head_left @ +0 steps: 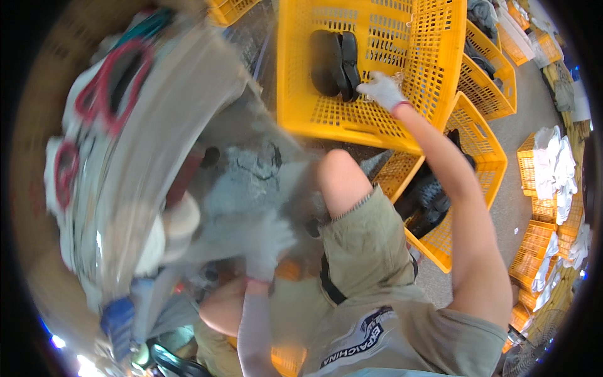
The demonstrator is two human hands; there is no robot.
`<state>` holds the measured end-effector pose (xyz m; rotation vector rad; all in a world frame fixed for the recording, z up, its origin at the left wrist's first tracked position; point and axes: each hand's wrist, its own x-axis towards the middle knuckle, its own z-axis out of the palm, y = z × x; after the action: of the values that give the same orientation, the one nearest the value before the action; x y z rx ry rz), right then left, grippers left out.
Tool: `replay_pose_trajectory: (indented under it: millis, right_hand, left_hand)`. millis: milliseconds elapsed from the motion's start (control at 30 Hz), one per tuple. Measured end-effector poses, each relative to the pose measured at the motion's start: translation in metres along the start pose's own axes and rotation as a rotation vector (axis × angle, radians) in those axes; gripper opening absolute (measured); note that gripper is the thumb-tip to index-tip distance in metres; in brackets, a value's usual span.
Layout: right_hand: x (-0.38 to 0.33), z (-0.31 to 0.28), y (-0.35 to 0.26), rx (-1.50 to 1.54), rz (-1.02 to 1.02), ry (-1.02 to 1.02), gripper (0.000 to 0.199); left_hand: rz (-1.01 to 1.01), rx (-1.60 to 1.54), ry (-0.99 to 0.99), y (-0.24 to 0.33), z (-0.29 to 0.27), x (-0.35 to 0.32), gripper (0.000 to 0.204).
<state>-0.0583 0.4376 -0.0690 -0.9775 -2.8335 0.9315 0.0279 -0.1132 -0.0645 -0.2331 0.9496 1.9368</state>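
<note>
My right hand [381, 92], in a white glove with a pink cuff, reaches into a large yellow plastic crate [433, 69]. Its fingers are apart and hold nothing that I can see. The fingertips are right beside a pair of black shoes or soles [344, 66] lying against each other in the crate; whether they touch is unclear. Low in front of my body is my left hand [267, 245], also gloved in white, over a blurred grey surface [251, 182]. Motion smears its fingers, so any grip cannot be made out.
On the left, red-handled scissors [116, 88] hang by a blurred, plastic-covered edge [169, 125], with white rolls [179, 226] below. A second yellow crate [487, 147] with black shoes [427, 201] stands near my right arm. More crates [534, 251] and a fan [534, 352] are farther right.
</note>
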Motion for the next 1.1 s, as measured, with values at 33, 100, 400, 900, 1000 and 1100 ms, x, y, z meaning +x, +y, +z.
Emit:
replay_pose_trajectory:
  millis: [33, 100, 400, 900, 1000, 1100]
  right_hand:
    - [0.033, 0.039, 0.011, 0.014, 0.171, -0.026, 0.103]
    - [0.085, 0.097, 0.03, 0.061, 0.31, -0.095, 0.117]
    - [0.063, 0.05, 0.02, 0.378, 0.17, 0.11, 0.061]
    - [-0.188, -0.059, -0.027, -0.046, -0.44, -0.045, 0.114]
    - [-0.147, -0.113, -0.029, -0.231, -0.043, 0.191, 0.1]
    - [-0.168, -0.135, -0.054, 0.259, -0.359, 0.408, 0.084]
  left_hand:
    - [-0.019, 0.152, 0.081, -0.002, -0.003, 0.004, 0.063]
    - [-0.062, 0.18, 0.274, -0.006, -0.011, 0.005, 0.061]
    - [0.304, 0.63, 0.327, 0.03, 0.096, 0.035, 0.056]
    - [0.595, 0.71, 0.288, -0.004, 0.244, 0.209, 0.076]
    - [0.671, 0.535, 0.307, 0.024, 0.242, 0.178, 0.071]
    - [0.51, 0.258, 0.216, 0.042, 0.25, 0.146, 0.061]
